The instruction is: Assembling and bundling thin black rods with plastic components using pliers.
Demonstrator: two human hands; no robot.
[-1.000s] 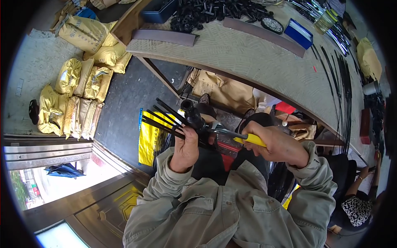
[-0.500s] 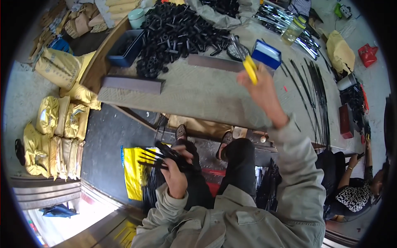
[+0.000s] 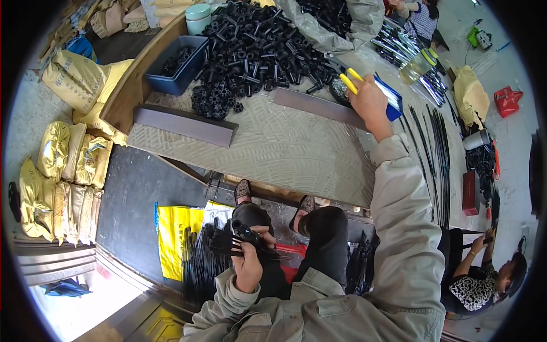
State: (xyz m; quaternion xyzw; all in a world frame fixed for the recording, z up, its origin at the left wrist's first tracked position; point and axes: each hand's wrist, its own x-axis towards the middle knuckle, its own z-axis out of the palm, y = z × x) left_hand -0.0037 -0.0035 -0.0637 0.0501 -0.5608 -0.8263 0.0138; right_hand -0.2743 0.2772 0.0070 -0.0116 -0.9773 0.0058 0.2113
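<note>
My right hand (image 3: 370, 106) reaches over the worktable, fingers curled at the handle ends of yellow-handled pliers (image 3: 352, 83). The handles are spread, and the grey jaws point away from me, above a round dish (image 3: 340, 91). Beside that hand stands a blue box (image 3: 394, 105), partly hidden by it. Low over my lap, my left hand (image 3: 248, 269) is closed on a bundle of thin black rods (image 3: 228, 242). A thicker black tubular piece (image 3: 244, 230) rests among them; how it joins the rods is unclear.
Black tubular parts (image 3: 256, 51) are heaped on the worktable (image 3: 296, 139), next to a dark blue bin (image 3: 171, 80). Two metal angle bars (image 3: 185, 125) lie near its edge. More black rods (image 3: 202, 256) sit on a yellow bag (image 3: 171, 228). Another person (image 3: 478, 279) sits at right.
My right hand has shifted slightly right with the pliers, whose handles now show spread apart. My left hand has moved a little lower, and the black bundle has turned.
</note>
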